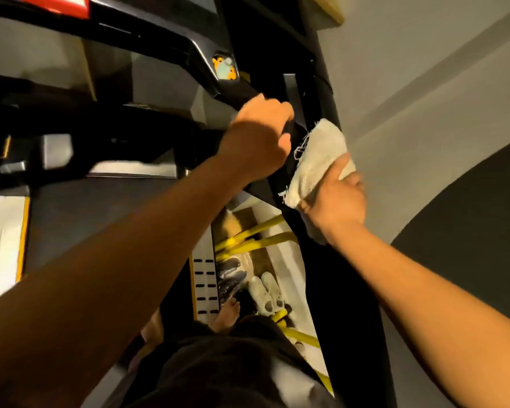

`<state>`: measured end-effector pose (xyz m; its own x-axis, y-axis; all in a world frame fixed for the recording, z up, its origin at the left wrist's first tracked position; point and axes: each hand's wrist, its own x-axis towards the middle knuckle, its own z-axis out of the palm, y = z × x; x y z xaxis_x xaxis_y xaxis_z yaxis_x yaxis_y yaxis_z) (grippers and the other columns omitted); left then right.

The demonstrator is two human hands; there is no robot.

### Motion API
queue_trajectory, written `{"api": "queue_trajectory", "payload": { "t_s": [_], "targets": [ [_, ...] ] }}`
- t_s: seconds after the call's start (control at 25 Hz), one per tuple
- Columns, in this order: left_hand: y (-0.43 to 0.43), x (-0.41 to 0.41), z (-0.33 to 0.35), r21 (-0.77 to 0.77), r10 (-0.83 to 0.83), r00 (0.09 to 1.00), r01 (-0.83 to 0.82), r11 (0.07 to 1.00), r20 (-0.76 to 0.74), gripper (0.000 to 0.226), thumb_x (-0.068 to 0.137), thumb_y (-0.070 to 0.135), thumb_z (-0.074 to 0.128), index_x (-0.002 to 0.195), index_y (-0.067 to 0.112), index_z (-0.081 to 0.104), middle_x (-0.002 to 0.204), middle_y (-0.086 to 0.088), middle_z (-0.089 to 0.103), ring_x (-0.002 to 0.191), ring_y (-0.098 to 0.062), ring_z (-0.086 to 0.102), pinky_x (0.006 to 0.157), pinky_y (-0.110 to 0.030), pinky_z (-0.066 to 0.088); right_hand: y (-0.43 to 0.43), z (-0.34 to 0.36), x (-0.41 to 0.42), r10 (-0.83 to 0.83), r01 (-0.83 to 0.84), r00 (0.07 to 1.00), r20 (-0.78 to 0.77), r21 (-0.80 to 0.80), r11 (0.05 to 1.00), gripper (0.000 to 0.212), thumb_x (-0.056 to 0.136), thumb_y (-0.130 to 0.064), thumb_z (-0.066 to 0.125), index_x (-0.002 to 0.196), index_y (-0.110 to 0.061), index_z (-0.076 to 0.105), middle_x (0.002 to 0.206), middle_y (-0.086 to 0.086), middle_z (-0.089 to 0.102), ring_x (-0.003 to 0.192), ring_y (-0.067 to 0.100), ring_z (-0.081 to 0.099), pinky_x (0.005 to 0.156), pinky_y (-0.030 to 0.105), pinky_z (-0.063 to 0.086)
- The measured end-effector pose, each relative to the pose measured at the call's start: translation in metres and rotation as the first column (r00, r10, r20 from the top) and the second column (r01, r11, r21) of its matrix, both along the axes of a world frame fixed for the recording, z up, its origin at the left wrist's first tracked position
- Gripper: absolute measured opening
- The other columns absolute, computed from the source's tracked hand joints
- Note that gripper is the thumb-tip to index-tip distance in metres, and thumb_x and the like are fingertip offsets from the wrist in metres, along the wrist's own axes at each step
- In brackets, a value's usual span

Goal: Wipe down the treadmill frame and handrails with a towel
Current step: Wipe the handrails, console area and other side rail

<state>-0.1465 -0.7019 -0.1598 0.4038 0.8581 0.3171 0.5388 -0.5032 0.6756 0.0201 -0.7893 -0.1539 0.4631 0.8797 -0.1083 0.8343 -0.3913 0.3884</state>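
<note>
The black right handrail (280, 178) of the treadmill runs diagonally from the console toward me. My left hand (259, 136) is wrapped around the rail near its upper end. Just below and to the right, my right hand (336, 195) presses a cream frayed towel (318, 154) against the rail's outer side. The dark treadmill console and frame (147, 39) span the top of the view, and the grey belt (106, 219) lies below my left arm.
A grey wall (424, 98) stands close on the right of the rail. Yellow bars (256, 240) and several shoes (265, 290) lie on the floor between treadmill and wall. My bare foot (227, 313) rests on the deck's side strip. A small orange sticker (224, 69) sits on the console.
</note>
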Motion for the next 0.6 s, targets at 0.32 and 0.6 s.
{"api": "queue_trajectory", "payload": {
  "t_s": [0.32,0.6],
  "targets": [
    [-0.099,0.024,-0.069,-0.395,-0.225,0.973,0.228,0.890,0.054,0.058,0.098,0.023,0.047,0.149,0.005,0.026,0.159,-0.013,0.017,0.148,-0.026,0.012,0.119,-0.030,0.012,0.074,0.034,0.030,-0.015,0.110,0.859,-0.512,0.156,0.982,0.096,0.057,-0.061,0.077,0.137,-0.025,0.040,0.123,0.005,0.062,0.111,0.029,0.060,0.095,0.040,0.049],
    [-0.107,0.090,-0.024,-0.203,-0.207,0.945,0.262,0.944,0.255,0.057,0.097,0.029,0.051,0.145,0.004,0.033,0.157,-0.014,0.022,0.149,-0.028,0.010,0.120,-0.042,0.021,-0.071,0.046,0.061,-0.182,0.244,0.379,-0.907,-0.091,0.965,0.037,0.090,-0.035,0.063,0.124,-0.023,0.054,0.104,-0.005,0.069,0.086,-0.002,0.069,0.065,0.008,0.050]
  ]
}}
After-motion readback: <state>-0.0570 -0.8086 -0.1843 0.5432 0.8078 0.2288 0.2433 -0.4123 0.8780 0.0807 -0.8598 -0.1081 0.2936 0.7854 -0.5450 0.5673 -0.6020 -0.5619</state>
